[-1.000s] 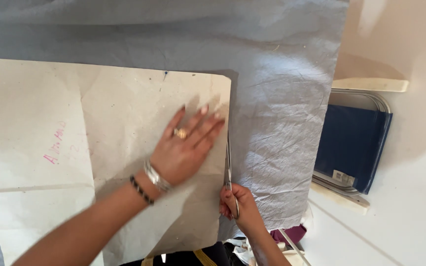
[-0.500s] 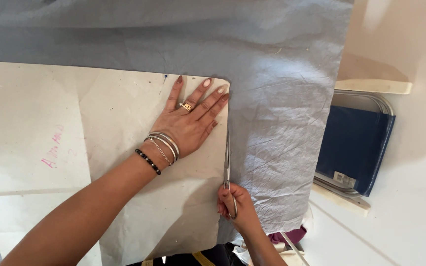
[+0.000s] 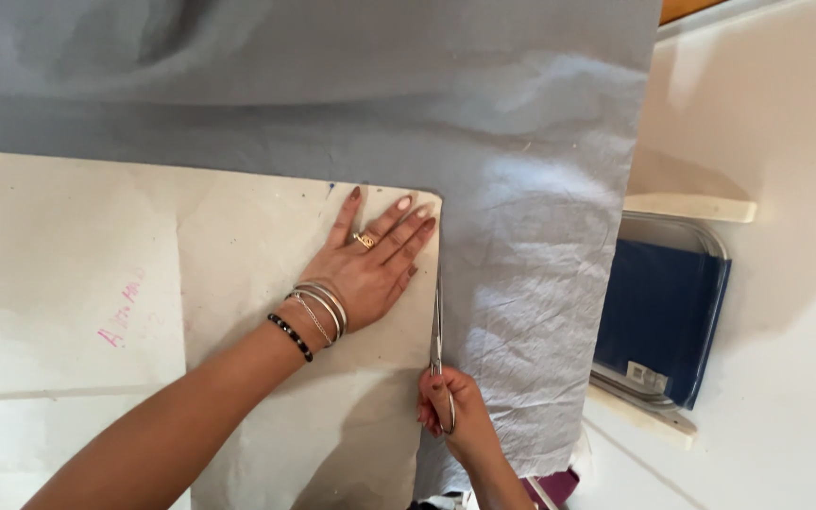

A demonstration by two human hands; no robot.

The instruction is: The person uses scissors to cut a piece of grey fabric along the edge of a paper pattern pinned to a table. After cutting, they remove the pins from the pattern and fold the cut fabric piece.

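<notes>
Left hand fingers spread flat on creased beige paper pattern, right hand fingers clenched through slim metal scissors, blades along the paper's edge over wrinkled grey fabric

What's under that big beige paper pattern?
Grey fabric shows past the paper pattern at its top and right edges. The left hand presses on the paper; how far the fabric runs underneath is hidden.
</notes>
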